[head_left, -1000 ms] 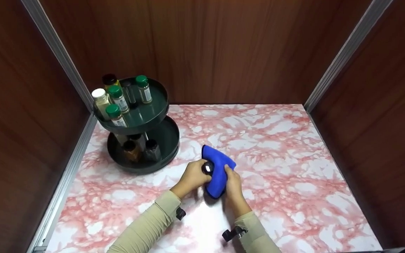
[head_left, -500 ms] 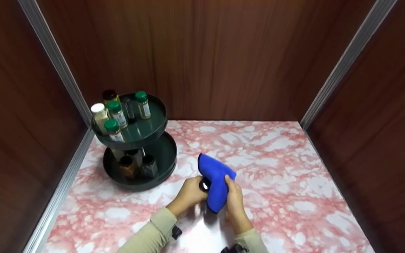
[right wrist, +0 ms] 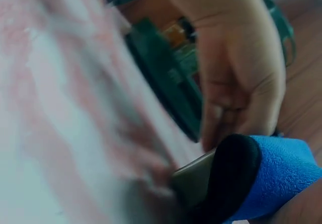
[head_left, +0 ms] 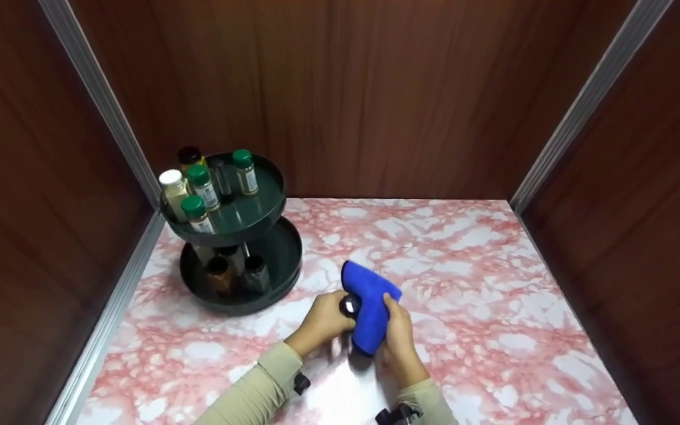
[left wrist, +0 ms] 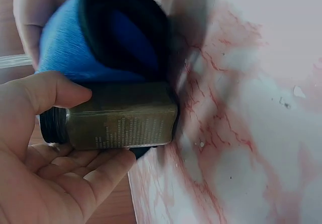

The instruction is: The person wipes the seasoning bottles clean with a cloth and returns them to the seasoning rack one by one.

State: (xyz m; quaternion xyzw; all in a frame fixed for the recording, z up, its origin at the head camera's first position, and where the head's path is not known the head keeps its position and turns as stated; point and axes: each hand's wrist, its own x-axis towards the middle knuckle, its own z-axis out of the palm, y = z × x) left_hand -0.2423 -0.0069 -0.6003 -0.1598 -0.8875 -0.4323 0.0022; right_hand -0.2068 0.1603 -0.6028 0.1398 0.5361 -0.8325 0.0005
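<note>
My left hand (head_left: 321,319) grips a squarish spice jar (left wrist: 123,116), dark olive-brown with small printed text on its side. Its black cap (head_left: 350,305) faces up toward the head camera. A blue cloth (head_left: 370,310) with black edging lies folded against the jar's right side, and my right hand (head_left: 400,336) holds it with the thumb on top. In the left wrist view my thumb presses the jar from one side and my fingers support the other. The right wrist view shows the cloth's black edge overlapping the jar, just over the table.
A dark green two-tier turntable rack (head_left: 245,212) stands at the left. Green-capped jars (head_left: 247,173), a white-capped jar (head_left: 173,192) and others fill part of its top tier; dark-capped jars (head_left: 255,276) stand below. Wood-grain panels (head_left: 375,100) enclose the marbled table (head_left: 464,265).
The head view has tilted, so everything sits lower in it than a second ago. The jar's cap turned slightly half a second ago and faces up again. Both hands keep their hold.
</note>
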